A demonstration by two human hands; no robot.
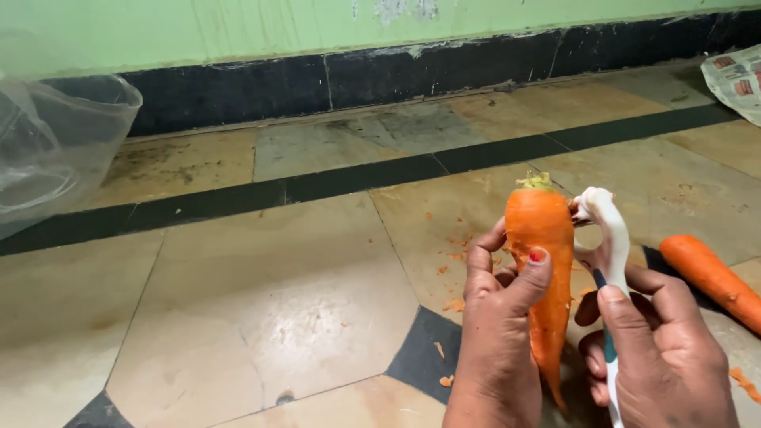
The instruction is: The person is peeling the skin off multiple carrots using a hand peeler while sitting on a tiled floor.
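Left hand (498,333) is wrapped around the carrot (543,261), fingers closed on it, thumb pressed on its front, holding it upright over the floor (261,301) with the green-stubbed top up. Right hand (662,357) grips the white peeler (606,238), fingers closed on its handle, the head touching the carrot's upper right side. Orange peelings (453,277) lie scattered on the tiles. A second carrot (709,277) lies at right, a clear plastic bowl (55,143) well off at left

Single head-worn camera looks down and forward from close above the left hand (499,333) and right hand (662,349), facing the tiled floor (261,301) and wall base (317,79).
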